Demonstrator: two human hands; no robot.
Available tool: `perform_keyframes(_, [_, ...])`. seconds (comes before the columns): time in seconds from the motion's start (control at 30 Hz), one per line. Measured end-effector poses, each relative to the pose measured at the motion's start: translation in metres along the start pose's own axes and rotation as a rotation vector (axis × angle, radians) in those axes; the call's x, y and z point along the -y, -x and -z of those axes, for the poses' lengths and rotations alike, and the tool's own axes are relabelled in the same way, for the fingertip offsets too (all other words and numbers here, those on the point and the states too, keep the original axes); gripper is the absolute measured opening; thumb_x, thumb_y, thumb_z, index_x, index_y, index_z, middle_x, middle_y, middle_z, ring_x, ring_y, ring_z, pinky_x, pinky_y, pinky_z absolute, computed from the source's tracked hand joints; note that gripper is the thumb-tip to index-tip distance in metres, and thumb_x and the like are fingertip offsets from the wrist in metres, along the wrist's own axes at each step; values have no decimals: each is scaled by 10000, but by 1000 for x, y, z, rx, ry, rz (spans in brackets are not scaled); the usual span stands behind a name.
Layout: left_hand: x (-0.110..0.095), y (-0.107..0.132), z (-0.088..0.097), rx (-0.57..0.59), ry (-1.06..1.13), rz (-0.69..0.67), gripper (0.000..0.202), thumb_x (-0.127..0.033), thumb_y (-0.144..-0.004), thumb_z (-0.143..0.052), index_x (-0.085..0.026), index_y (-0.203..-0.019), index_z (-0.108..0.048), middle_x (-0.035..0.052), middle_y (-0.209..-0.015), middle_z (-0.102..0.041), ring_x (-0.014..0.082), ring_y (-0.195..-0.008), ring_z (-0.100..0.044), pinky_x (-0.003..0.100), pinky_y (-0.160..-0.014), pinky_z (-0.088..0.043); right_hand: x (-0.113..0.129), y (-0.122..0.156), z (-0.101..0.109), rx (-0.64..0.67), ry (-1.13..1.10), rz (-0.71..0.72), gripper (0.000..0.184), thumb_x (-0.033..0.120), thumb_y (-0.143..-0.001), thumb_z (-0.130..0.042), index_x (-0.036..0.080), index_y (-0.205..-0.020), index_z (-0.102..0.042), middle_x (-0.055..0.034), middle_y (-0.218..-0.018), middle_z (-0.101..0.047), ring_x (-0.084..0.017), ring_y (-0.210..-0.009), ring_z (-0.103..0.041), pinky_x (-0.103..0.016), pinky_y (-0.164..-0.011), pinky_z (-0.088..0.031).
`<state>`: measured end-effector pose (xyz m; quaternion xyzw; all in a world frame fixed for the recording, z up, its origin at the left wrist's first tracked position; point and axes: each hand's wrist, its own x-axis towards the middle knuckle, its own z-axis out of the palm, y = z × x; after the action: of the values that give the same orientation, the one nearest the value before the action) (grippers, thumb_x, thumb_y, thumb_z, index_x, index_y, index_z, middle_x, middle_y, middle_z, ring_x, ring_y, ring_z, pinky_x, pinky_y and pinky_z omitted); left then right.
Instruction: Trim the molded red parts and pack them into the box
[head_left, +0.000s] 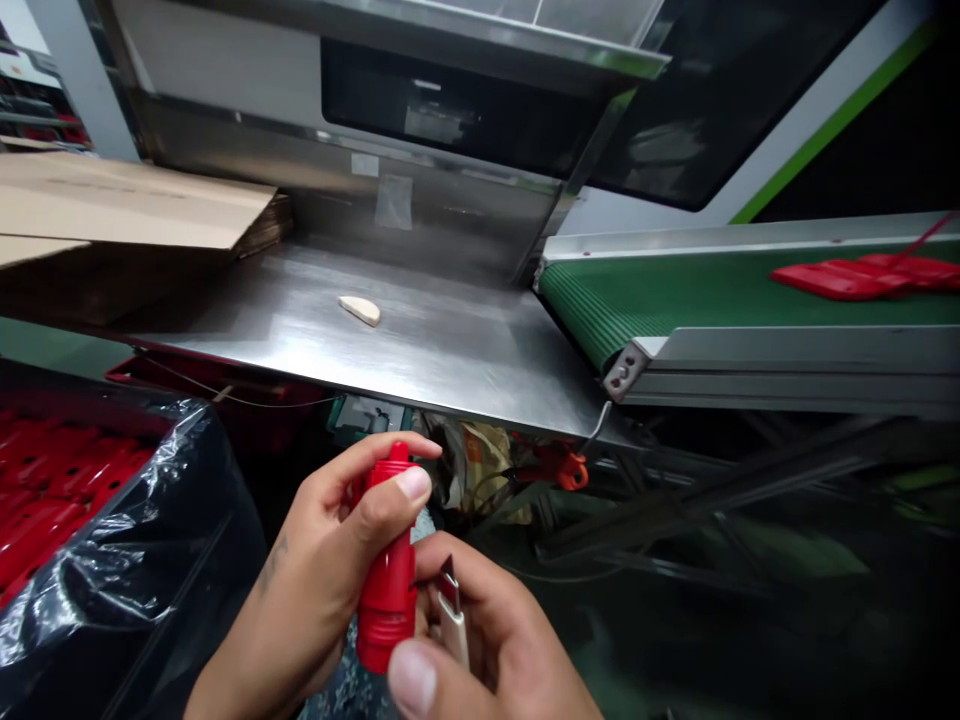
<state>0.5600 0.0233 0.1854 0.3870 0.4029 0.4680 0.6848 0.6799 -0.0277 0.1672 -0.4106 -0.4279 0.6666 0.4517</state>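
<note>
My left hand (330, 540) is wrapped round a red plastic part (388, 590), a ribbed tube with a small nub on top, held upright in front of me. Its thumb presses near the upper end. Close against the part's right side, my right hand (495, 640) grips a utility knife (453, 615) with a pale handle, its blade tip pointing up. The right thumb lies by the part's lower end; whether it touches the part I cannot tell.
A steel table (450, 350) bears a small pale curved piece (360, 309) and flattened cardboard (135, 200). Red parts lie on the green conveyor (660, 290) at right. A bin lined with black plastic (187, 520) holds several red parts at left. Orange-handled cutters (562, 468) hang below the table edge.
</note>
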Motion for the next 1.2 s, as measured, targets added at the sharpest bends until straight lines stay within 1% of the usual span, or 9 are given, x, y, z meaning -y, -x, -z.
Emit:
perform_keyframes(0.1, [-2,2,0,22,3,38,323,-443,-798,-686,-258,-1061,-665,-58,-586,-390,79,-509,-345,198,-478,-300,3,-3,0,60,-38,27,303,438,-735,-689,210,-767,-491,61,-630,-355,-59,-546,-258,-217,-514,-192])
perform_keyframes(0.2, [-1,1,0,95,106,153,324,-461,-823,-653,-245,-1065,-664,-49,-577,-421,89,-536,-354,186,-494,-327,6,-3,4,159,-254,-120,252,410,-816,-626,223,-818,-457,88,-582,-310,-44,-491,-199,-193,-477,-159])
perform_keyframes(0.33, [6,-2,-1,51,195,280,303,-472,-831,-648,-228,-1007,-691,-35,-668,-486,84,-583,-411,168,-544,-398,6,-2,4,72,-303,-202,253,408,-816,-624,208,-870,-478,101,-544,-297,-33,-474,-197,-180,-469,-145])
perform_keyframes(0.57, [13,-6,-3,-53,28,59,341,-477,-822,-664,-222,-1048,-650,-48,-641,-471,56,-504,-357,156,-459,-320,-1,-6,2,32,-146,-79,259,409,-814,-626,228,-789,-442,111,-562,-275,-6,-405,-149,-154,-399,-90])
perform_keyframes(0.87, [24,-8,1,110,246,219,310,-460,-856,-626,-216,-1046,-648,-51,-580,-428,78,-522,-376,175,-491,-363,-8,-7,16,27,-251,-321,80,333,-863,-426,254,-856,-415,119,-480,-276,-46,-403,-134,-198,-420,-92])
perform_keyframes(0.97, [26,-9,4,30,272,233,309,-452,-843,-654,-211,-1035,-677,-38,-693,-486,69,-589,-426,156,-566,-407,-9,-7,32,-172,18,-203,198,406,-893,-459,222,-952,-500,105,-540,-288,-49,-456,-197,-190,-439,-161])
perform_keyframes(1.07, [27,-12,6,-40,232,216,405,-520,-841,-632,-253,-1145,-654,-26,-778,-547,77,-627,-468,155,-569,-410,5,-22,57,-374,628,77,375,445,-901,-509,217,-1197,-476,44,-722,-444,-85,-614,-424,-206,-571,-391])
perform_keyframes(1.13, [26,-15,6,-156,197,157,469,-564,-830,-620,-276,-1200,-627,2,-946,-621,116,-814,-565,172,-680,-450,25,-50,74,-433,1041,292,462,301,-929,-453,205,-1371,-361,-51,-981,-514,-153,-876,-533,-300,-814,-477])
perform_keyframes(1.2, [24,-19,6,-249,235,128,492,-564,-844,-601,-290,-1253,-588,19,-1176,-625,160,-1092,-556,202,-877,-439,50,-92,88,-473,1297,430,601,101,-880,-413,165,-1460,-266,-132,-1205,-447,-222,-1144,-460,-408,-1035,-378])
